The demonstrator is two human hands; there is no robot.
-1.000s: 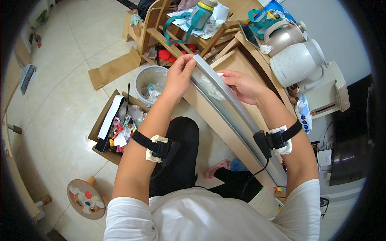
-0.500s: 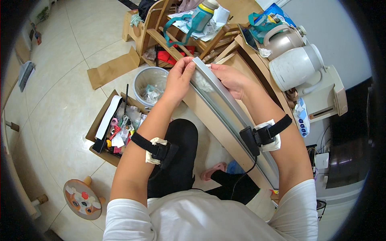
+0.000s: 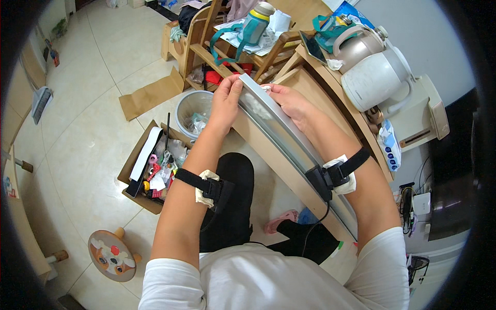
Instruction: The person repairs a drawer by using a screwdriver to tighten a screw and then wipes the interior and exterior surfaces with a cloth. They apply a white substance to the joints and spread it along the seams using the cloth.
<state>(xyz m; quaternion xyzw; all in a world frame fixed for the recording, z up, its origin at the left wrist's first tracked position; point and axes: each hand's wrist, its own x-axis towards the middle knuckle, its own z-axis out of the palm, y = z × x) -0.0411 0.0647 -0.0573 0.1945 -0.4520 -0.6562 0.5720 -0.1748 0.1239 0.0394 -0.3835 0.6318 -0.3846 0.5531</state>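
A long metal-framed glass panel (image 3: 306, 150) slants from the upper middle down to the right, along an open wooden drawer. My left hand (image 3: 227, 105) is closed on the frame's far left corner, its thumb on the near face. Just across the rim, my right hand (image 3: 292, 105) pinches a white tissue (image 3: 265, 89) against the panel's far side. Through the glass a pale blur of white shows behind. Most of my right fingertips are hidden by the frame. Black straps with small devices ring both forearms.
A bin (image 3: 192, 116) and a cardboard box (image 3: 150, 204) of odds and ends stand left of my knee. A white kettle (image 3: 369, 80) is on the cabinet at right, near a beige jug (image 3: 356, 49). A round stool (image 3: 111, 257) sits lower left. Behind my hands is a wooden chair (image 3: 199, 20).
The whole view has shifted slightly. Both hands stay at the panel's far end, the left on its corner and the right with the tissue behind the rim.
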